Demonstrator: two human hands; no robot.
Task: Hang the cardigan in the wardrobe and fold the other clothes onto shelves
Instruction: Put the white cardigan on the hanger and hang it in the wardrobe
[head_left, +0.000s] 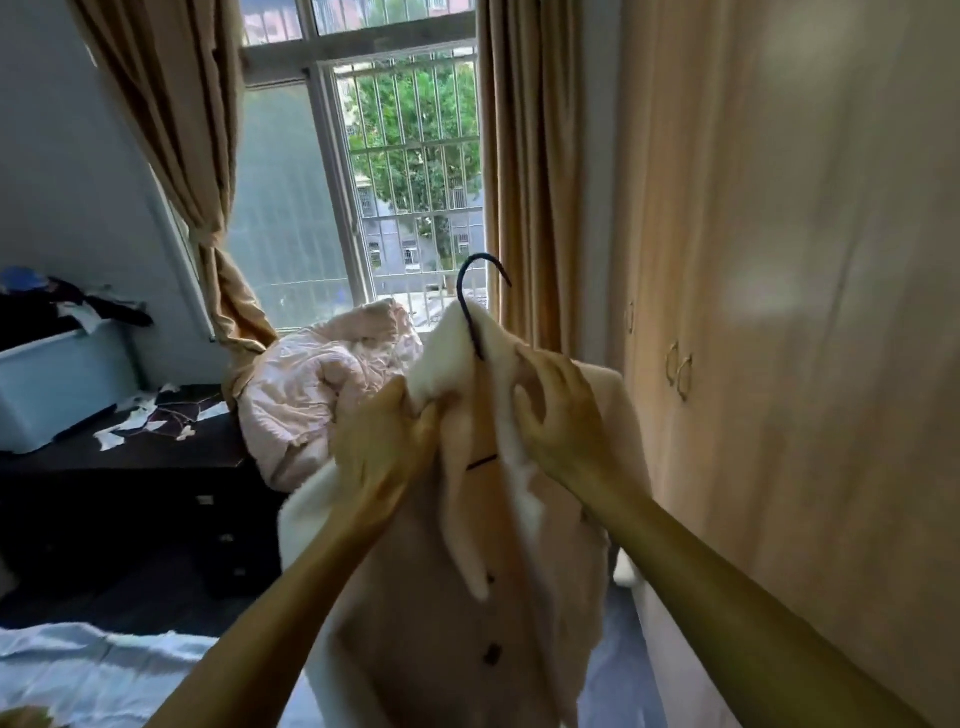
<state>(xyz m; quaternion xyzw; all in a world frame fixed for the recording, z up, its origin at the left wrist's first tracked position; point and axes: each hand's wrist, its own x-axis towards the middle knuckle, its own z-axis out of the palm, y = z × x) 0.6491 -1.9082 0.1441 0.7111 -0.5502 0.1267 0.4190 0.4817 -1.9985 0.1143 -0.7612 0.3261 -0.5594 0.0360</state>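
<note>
A beige cardigan with white trim and dark buttons hangs in front of me on a hanger whose dark hook sticks up above the collar. My left hand grips the left front edge near the collar. My right hand holds the white trim on the right side of the neck, fingers curled into the fabric. The wardrobe stands at the right, its doors closed, with metal handles beside my right hand.
A crumpled pink quilt lies on the bed behind the cardigan. A dark dresser at left carries a pale blue box and scattered clothes. A barred window with tan curtains faces me. Light blue bedding lies below.
</note>
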